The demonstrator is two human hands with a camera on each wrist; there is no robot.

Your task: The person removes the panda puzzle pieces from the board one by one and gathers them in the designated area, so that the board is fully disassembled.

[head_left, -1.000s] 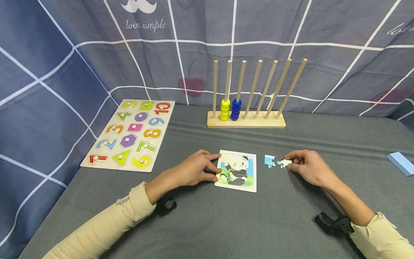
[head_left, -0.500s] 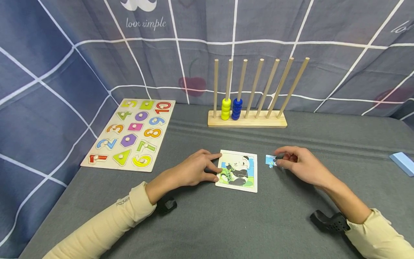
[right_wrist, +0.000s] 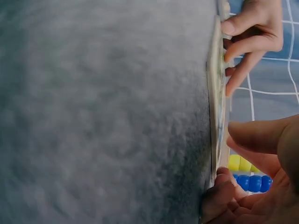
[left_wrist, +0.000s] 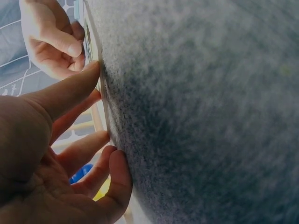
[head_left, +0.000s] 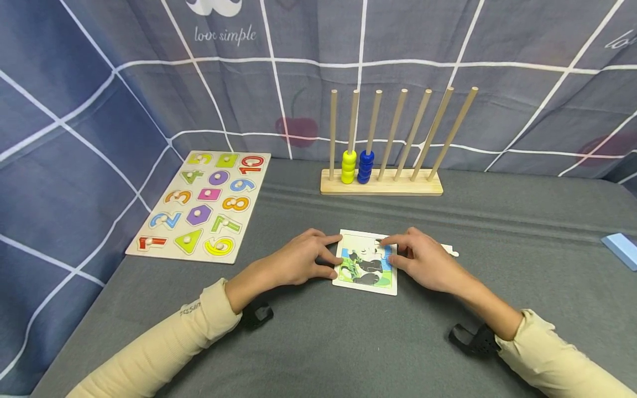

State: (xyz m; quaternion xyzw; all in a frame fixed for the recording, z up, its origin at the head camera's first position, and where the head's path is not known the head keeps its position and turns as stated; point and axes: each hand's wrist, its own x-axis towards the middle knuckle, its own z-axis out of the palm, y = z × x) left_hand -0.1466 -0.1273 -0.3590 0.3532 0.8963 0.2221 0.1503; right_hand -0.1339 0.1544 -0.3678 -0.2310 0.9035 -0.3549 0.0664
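Observation:
A square panda jigsaw puzzle [head_left: 365,265] in a pale frame lies flat on the grey cloth. Along its left side, my left hand [head_left: 304,260] rests with thumb and fingertips spread on the edge. The left wrist view shows these fingertips [left_wrist: 103,136] touching the board's rim. My right hand [head_left: 428,262] is over the upper right of the puzzle, its index fingertip and thumb at the pieces by the panda's ear. Whether a piece sits between them cannot be made out. A loose jigsaw piece [head_left: 450,250] lies behind the right hand, mostly hidden by it.
A wooden peg stand [head_left: 383,188] with yellow beads [head_left: 349,167] and blue beads [head_left: 365,167] stands behind the puzzle. A number-and-shape peg board [head_left: 201,207] lies at the back left. At the far right is a light blue block [head_left: 621,250]. A checked curtain [head_left: 298,72] hangs behind.
My right hand has moved left from the loose jigsaw pieces to the panda puzzle's upper right, now covering most of those pieces. The left hand has stayed at the puzzle's left edge.

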